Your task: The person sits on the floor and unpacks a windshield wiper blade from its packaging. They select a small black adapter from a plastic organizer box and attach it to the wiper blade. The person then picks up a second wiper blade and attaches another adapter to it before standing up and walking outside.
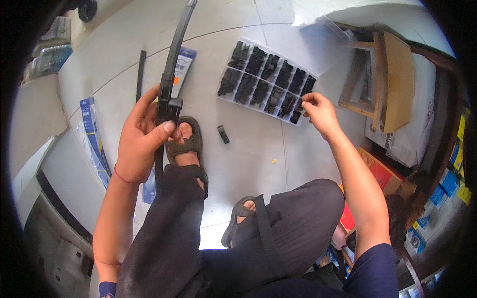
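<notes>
My left hand (143,138) grips a black wiper blade (175,56) around its middle, where the connector sits; the blade runs upright through the view and down past my knee. At the right edge of a clear plastic compartment box (253,107), my right hand (316,111) has its thumb and fingertips close together. Whether a small part is between them cannot be told. Black plastic wiper adapters (261,91) fill the box's compartments, and its clear lid (324,48) stands folded back. One loose black adapter (223,134) lies on the tiled floor between the box and my sandalled foot.
A black strip (141,74) and a blue-and-white wiper package (184,70) lie behind the blade. Another long package (93,134) is at the left. A wooden stool (376,82), a white carton (423,111) and a red box (376,167) stand at the right.
</notes>
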### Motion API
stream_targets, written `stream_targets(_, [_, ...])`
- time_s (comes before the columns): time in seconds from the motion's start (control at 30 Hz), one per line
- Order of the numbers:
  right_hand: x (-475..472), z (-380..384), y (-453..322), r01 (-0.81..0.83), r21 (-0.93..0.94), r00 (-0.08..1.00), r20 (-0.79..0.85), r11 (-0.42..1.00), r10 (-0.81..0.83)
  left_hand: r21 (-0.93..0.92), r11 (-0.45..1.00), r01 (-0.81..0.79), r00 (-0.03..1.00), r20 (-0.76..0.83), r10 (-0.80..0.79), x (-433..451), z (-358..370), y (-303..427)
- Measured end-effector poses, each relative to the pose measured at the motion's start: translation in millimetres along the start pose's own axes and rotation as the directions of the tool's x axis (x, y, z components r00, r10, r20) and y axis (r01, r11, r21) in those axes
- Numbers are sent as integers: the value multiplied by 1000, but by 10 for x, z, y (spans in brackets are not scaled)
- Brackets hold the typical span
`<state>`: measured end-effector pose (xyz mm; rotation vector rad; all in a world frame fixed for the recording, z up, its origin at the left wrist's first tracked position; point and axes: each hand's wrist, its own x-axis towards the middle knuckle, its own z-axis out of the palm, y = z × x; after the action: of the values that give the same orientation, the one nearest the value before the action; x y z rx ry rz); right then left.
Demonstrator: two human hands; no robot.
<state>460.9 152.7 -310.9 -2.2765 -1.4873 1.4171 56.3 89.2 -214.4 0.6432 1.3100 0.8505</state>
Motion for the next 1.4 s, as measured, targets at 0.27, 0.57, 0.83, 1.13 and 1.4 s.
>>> stream_targets(0.27, [96,-6,502,54,-44,994,-93,998,-58,66,998,10,1000,20,-11,26,60,-36])
stream_targets(0.57, [432,-149,578,113,-92,917,-373,989,-139,110,992,65,998,9,-66,-48,40,-100])
stream_targets(0.83, [400,-52,284,206,-279,897,-329,938,-295,140,987,83,997,-20,-81,-133,-16,-128])
stream_targets(1.13, [317,-55,-123,177,-243,899,-354,954,-257,115,992,54,998,13,-56,-91,133,-22])
stream_targets(1.4, [-1126,7,-1458,-201,789,851,434,581,-295,-296,955,6,977,207,58,96,671,317])
